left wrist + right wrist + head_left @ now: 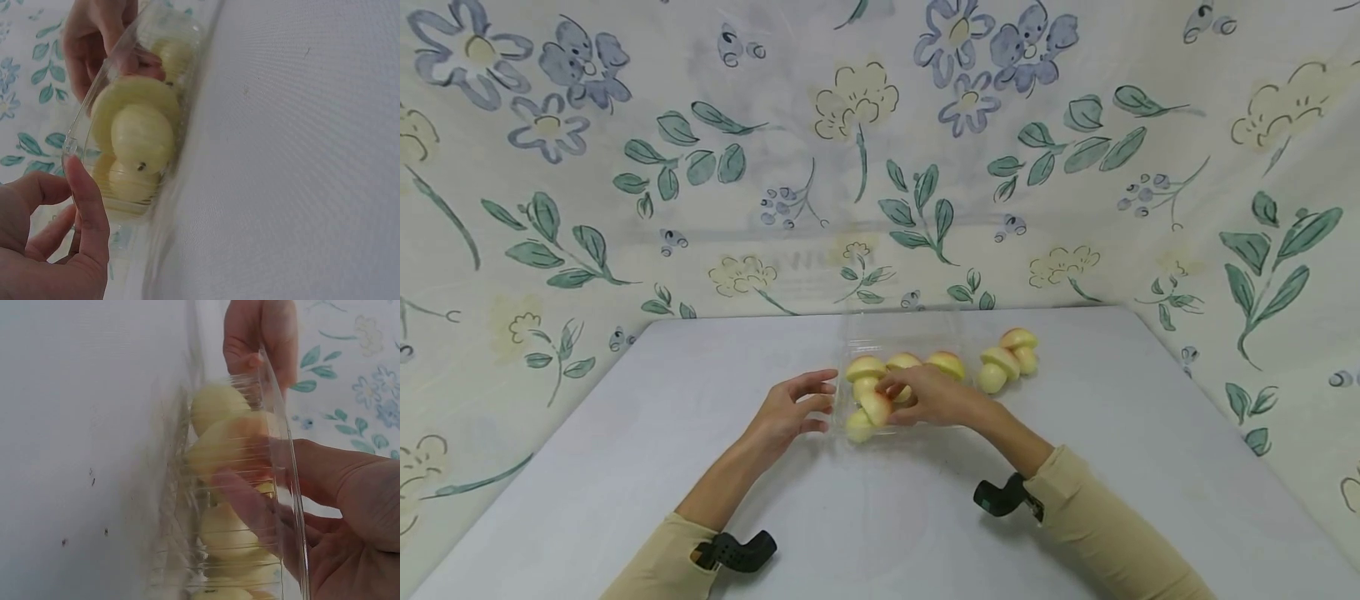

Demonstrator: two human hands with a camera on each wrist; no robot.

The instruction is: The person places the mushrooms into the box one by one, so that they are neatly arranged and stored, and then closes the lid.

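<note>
A clear plastic box (901,333) with its lid raised holds several yellow, mushroom-shaped pieces with red-blushed caps (867,367). My right hand (936,394) reaches over the box's front and pinches one mushroom-shaped piece (876,406) between thumb and fingers. The right wrist view shows that piece (228,447) tilted inside the ribbed wall, its blushed side at my fingers. At the box's left end, my left hand (793,408) has loosely bent fingers spread, and a fingertip (80,172) touches the rim. Another pale rounded part (859,425) sits at the box's near left corner.
Two more mushroom-shaped pieces (997,369) lie close together on the white table (880,517), right of the box. A flowered cloth (805,183) hangs behind the table and along both sides.
</note>
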